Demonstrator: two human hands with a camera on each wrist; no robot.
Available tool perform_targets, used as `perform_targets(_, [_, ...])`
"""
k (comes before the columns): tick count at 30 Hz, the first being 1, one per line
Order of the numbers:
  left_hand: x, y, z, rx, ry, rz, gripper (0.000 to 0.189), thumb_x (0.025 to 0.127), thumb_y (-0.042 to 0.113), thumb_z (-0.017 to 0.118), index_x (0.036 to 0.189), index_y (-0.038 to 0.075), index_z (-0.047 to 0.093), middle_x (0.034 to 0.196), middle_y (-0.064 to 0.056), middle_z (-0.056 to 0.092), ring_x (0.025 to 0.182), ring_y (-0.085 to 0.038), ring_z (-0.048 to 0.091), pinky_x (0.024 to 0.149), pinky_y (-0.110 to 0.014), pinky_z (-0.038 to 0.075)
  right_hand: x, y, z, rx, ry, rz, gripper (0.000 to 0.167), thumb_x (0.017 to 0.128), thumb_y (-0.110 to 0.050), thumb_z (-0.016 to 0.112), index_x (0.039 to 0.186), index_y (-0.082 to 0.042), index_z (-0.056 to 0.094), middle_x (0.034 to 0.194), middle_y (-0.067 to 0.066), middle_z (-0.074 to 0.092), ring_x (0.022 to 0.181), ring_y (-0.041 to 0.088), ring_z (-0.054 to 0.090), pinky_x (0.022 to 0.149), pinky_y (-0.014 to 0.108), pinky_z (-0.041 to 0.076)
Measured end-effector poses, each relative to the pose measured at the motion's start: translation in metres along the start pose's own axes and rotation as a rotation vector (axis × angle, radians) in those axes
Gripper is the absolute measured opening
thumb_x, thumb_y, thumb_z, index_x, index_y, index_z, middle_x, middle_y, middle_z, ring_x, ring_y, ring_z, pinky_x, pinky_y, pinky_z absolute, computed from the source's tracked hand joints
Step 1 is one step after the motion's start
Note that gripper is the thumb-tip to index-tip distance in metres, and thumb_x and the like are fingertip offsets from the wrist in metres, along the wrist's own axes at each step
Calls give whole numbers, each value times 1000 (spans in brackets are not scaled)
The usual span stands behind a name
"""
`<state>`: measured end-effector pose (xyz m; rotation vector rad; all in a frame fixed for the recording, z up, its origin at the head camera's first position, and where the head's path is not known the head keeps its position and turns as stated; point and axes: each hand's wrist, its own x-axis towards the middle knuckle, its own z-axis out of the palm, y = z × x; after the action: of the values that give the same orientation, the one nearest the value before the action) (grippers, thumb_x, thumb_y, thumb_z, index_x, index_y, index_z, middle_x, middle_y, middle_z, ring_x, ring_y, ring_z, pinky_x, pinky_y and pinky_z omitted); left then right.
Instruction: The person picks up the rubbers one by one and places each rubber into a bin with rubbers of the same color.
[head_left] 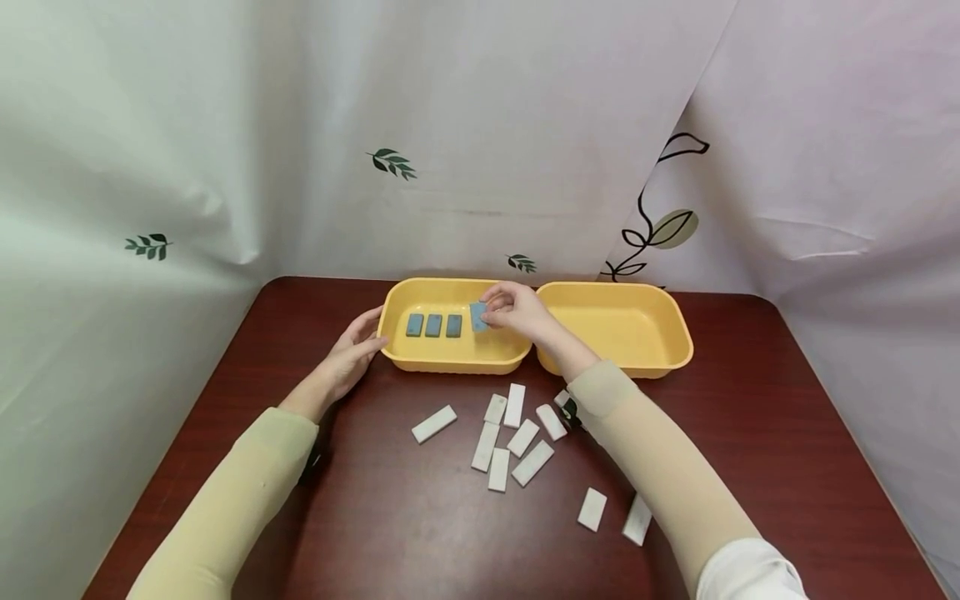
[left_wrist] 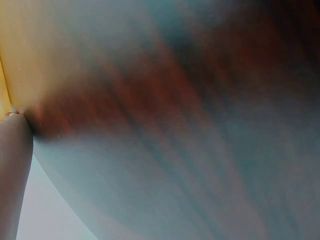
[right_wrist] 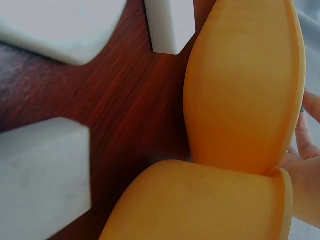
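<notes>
My left hand (head_left: 350, 354) holds the left end of a yellow tray (head_left: 457, 365), its thumb at the rim and the other fingers along the outer wall. One digit (left_wrist: 15, 165) reaches that rim in the left wrist view. Over the right part of this tray, my right hand (head_left: 517, 310) pinches a small blue-faced tile (head_left: 477, 317) between thumb and fingers. Inside the tray three similar tiles lie in a row: a left one (head_left: 414, 325), a middle one (head_left: 432, 325) and a right one (head_left: 453, 326). The right wrist view shows my right hand (right_wrist: 306, 175) beyond the tray walls, the tile mostly hidden.
A second yellow tray (head_left: 615, 333) stands against the first one's right end. Several white blocks lie scattered in front, among them one at the left (head_left: 434, 423) and one nearer (head_left: 592, 509). Patterned cloth (head_left: 480, 192) hangs behind the dark red table (head_left: 420, 533).
</notes>
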<state>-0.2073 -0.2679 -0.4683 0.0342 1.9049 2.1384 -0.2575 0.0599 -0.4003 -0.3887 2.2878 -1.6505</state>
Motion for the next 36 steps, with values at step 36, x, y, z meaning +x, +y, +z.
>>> perform_targets(36, [0, 0, 0, -25, -3, 10, 70, 106, -1, 51, 169, 11, 22, 168, -7, 28, 154, -21, 32, 112, -12, 37, 26, 10, 35, -217, 101, 200, 24, 97, -3, 75, 119, -3, 67, 96, 7, 63, 79, 15, 58, 63, 19, 47])
